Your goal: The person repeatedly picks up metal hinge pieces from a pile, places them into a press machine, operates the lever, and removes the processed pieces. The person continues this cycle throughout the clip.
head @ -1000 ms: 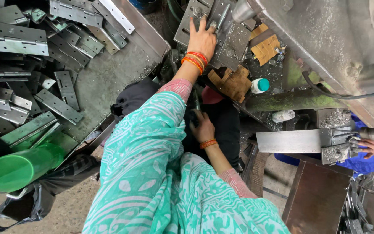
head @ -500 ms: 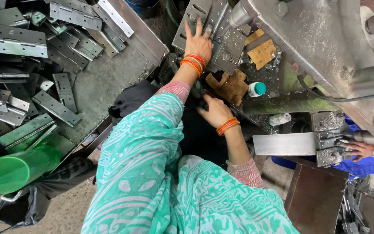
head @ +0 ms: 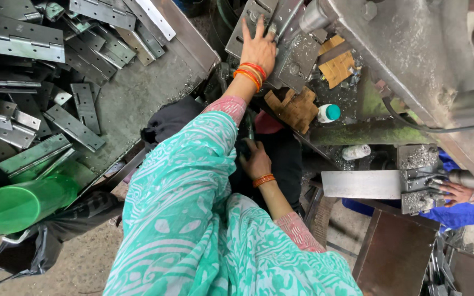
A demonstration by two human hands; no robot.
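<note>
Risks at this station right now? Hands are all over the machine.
1. The left hand lies flat on a hinge plate beside the machine's metal parts; a pinch or an edge cut looks possible.
2. The right hand reaches into a dark gap below, likely hard to see.
3. Another person's hand works at a chip-covered block nearby; loose swarf could cut bare skin.

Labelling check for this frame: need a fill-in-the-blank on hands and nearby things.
1. The left hand lies flat on a ____ hinge plate.
2. The right hand wears ____ bangles.
3. The small white bottle has a ____ cap.
4. The tray holds a pile of metal ____.
Missing: metal; orange; teal; hinges
</note>
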